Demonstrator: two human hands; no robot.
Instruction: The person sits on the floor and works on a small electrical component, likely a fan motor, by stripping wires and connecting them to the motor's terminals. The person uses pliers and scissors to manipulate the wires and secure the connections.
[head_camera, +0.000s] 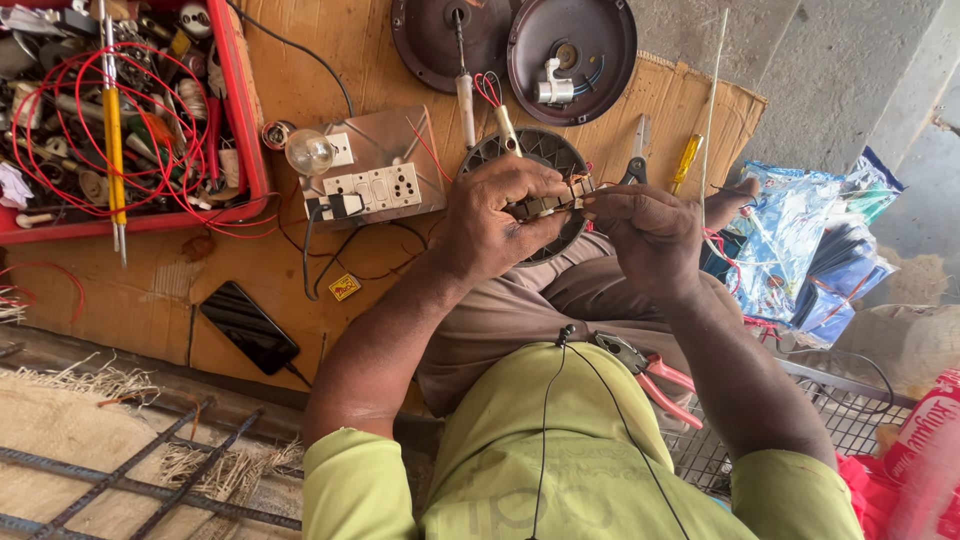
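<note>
Two hands closed on one small part: left hand (497, 218) wrapped around a dark round motor winding (530, 195), thumb and fingers clamped over its upper edge; right hand (645, 235) pinching the copper-coloured wire ends (582, 186) at the winding's right rim. Winding held above the lap, over the brown trousers, just clear of the cardboard sheet (330, 60).

Progress, as judged: motor already opened, with two brown round housing halves (515, 45) lying apart at the top of the cardboard, one showing a white fitting inside. Winding out of its housing. Wire ends appearing loose and in work; joints not seen finished, too small to tell more. Reassembly of the housing not yet done.

Nearby: red-handled pliers (640, 370) resting on the lap against the green shirt. Switch board with sockets (375, 175) and a clear bulb (308, 152) just left of the left hand, red leads running from it. Yellow-handled screwdriver (685, 160) and grey cutters (637, 150) beside the right hand. Red tray (245, 110) of tools and tangled red wire at far left. Black phone (248, 327) face up on the cardboard, well apart from the work. Blue plastic bags (800, 240) at right.
</note>
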